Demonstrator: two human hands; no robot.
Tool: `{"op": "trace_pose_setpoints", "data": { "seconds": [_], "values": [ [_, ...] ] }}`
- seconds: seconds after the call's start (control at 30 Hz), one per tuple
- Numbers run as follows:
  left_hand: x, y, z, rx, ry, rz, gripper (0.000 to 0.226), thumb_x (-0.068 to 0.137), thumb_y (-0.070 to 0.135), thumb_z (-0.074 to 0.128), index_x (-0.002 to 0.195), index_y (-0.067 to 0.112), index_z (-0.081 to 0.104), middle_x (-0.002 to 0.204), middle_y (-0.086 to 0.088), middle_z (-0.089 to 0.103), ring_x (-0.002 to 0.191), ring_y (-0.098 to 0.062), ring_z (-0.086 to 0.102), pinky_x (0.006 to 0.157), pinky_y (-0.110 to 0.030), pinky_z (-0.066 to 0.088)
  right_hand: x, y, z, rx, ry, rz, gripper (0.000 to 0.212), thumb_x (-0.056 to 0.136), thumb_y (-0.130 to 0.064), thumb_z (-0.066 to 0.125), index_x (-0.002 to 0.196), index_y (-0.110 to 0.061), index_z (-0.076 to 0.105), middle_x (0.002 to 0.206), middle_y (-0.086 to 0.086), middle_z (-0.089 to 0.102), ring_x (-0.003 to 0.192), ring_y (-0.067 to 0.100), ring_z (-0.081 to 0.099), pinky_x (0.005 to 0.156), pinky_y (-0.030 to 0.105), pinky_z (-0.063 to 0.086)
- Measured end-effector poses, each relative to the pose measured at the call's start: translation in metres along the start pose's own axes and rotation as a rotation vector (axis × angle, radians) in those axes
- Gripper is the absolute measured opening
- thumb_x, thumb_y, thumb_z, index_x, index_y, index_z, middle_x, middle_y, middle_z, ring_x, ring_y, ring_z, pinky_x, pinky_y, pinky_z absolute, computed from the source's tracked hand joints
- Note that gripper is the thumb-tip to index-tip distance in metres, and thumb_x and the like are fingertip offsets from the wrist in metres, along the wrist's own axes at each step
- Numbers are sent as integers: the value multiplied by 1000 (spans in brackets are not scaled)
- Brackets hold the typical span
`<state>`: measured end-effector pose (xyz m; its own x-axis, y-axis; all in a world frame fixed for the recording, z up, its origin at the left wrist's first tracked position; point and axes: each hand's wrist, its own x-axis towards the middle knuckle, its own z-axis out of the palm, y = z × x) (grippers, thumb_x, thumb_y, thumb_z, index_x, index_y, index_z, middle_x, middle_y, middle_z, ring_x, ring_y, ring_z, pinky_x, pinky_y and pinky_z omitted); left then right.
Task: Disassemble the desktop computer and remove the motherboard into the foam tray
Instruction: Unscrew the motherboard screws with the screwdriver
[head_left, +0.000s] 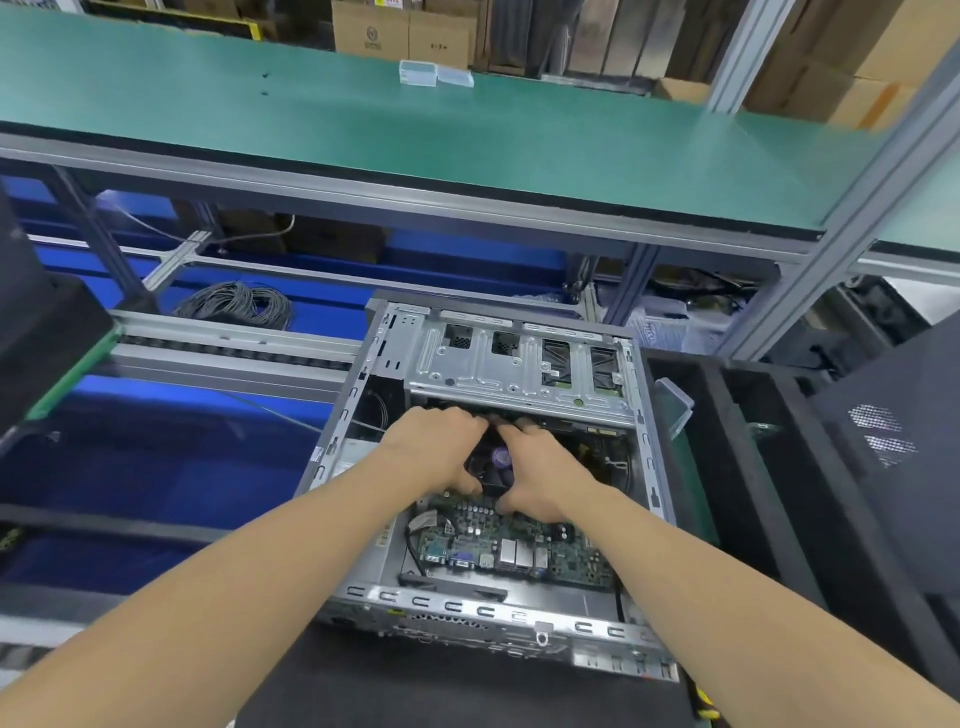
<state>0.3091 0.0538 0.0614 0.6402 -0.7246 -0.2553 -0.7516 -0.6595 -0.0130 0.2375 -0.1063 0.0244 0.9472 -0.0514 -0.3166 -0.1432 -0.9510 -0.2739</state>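
An open desktop computer case (519, 616) lies flat in front of me, its silver drive cage (514, 358) at the far end. The green motherboard (524, 545) sits inside, near the front. A black cooler fan (496, 470) with a purple centre stands above the board. My left hand (441, 447) grips the fan's left side and my right hand (545, 478) grips its right side, thumbs at the near edge. The black foam tray (753, 467) stands to the right of the case.
A green shelf (415, 130) spans overhead with a clear plastic box (418, 73) on it. Blue bins (156, 467) and a grey cable coil (239, 301) lie to the left. A black case panel (893, 441) leans at the right. A clear box (675, 405) sits beside the case.
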Motion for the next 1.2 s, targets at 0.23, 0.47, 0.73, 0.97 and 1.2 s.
{"op": "trace_pose_setpoints", "data": {
  "seconds": [0.23,0.47,0.73,0.97,1.2],
  "values": [
    [4,-5,5,-83,-46,2,87,78,63,78,146,21,46,132,-3,62,118,-27,63,82,-39,50,-31,-17,-2,-347,142,-56,105,82,-57,76,158,-8,23,149,10,41,132,33,48,109,43,44],
    [10,-4,-4,-145,-58,197,85,92,57,66,162,33,23,152,-2,44,135,-29,49,108,-43,43,-63,-47,-2,-182,-126,-159,39,97,-51,57,91,-13,64,98,9,64,83,33,63,69,36,50],
    [16,7,-3,-187,-81,307,71,96,47,67,158,43,32,140,3,55,128,-22,51,99,-39,48,-29,-74,27,-286,-249,-39,66,103,-58,44,143,-6,51,138,20,58,127,40,55,101,49,50],
    [17,16,2,-145,-107,293,67,99,29,65,158,34,33,134,-4,58,118,-32,55,95,-44,49,-24,-78,41,-448,-214,-59,49,107,-32,42,149,-6,45,146,24,52,135,44,47,109,54,43],
    [18,28,-6,-146,-142,249,61,95,11,67,149,25,40,121,-15,57,111,-36,55,91,-49,51,-28,-75,34,-291,-242,0,45,105,-33,42,144,-10,48,141,20,54,130,41,51,99,48,52]
  ]
}}
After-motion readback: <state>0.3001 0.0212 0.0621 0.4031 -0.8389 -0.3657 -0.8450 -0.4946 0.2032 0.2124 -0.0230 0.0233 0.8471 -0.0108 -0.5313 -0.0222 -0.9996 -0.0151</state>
